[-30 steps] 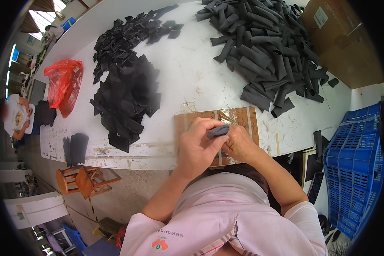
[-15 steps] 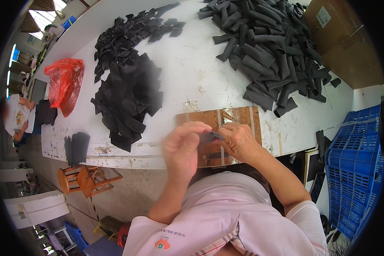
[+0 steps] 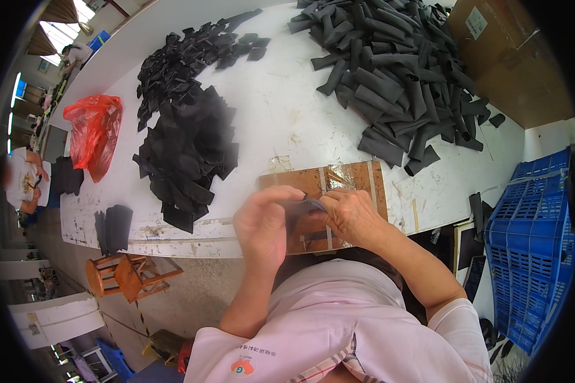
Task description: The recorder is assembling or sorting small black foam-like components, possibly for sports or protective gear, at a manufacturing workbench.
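Over the brown board [image 3: 370, 175] at the table's near edge, a small dark grey sleeve-like piece of soft material [image 3: 297, 207] is stretched between my hands. My left hand [image 3: 262, 223] pinches its left side, thumb and index finger at the upper edge. On the other side my right hand [image 3: 352, 216] is closed round its right end, where a curved fold shows. My fingers cover part of the piece, and what lies inside it is hidden.
Loose dark grey tubes [image 3: 390, 83] are heaped at the far right beside a cardboard box [image 3: 511, 64]. Flat black pieces [image 3: 188, 153] pile up on the left, near a red plastic bag [image 3: 92, 134]. Blue crates [image 3: 530, 249] stand right, a wooden stool [image 3: 131, 277] left. Another person [image 3: 29, 179] stands far left.
My left hand has shifted slightly left, away from the right. More of the grey piece now shows between them, with its fold opened wider. The whole view has moved a little.
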### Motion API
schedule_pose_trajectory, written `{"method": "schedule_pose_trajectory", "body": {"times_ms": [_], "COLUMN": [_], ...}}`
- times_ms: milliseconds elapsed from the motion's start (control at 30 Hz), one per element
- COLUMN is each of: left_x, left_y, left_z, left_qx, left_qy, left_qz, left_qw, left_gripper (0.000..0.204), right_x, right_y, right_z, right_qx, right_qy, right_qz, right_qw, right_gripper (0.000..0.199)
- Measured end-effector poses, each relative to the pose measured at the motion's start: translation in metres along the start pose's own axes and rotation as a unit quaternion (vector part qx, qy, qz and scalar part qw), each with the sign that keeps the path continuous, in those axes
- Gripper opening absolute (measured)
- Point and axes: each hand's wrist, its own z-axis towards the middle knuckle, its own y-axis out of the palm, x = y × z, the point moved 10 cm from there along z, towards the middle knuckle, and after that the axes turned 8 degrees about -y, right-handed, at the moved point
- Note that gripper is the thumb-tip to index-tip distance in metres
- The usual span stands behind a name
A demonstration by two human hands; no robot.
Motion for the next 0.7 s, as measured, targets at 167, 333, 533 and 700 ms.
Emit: {"method": "schedule_pose_trajectory", "body": {"times_ms": [167,333,533,700], "left_x": [-0.010,-0.001,0.002,0.014], "left_y": [0.020,0.048,0.049,0.026], "left_z": [0.000,0.014,0.009,0.005], "left_qx": [-0.034,-0.091,-0.098,-0.066], "left_qy": [-0.074,-0.056,0.066,0.019], "left_qz": [0.011,0.232,0.411,-0.037], "left_qw": [0.997,0.967,0.904,0.997], "left_gripper": [0.019,0.012,0.008,0.013], "right_x": [-0.006,-0.009,0.013,-0.008], "right_y": [-0.014,-0.024,0.004,-0.022], "right_z": [0.004,0.008,-0.009,0.011], "right_qx": [-0.010,0.026,0.042,-0.018], "right_qy": [0.025,0.001,0.025,0.012], "right_qz": [-0.033,0.026,0.063,0.021], "right_qw": [0.999,0.999,0.997,1.000], "right_gripper": [0.026,0.023,0.017,0.021]}}
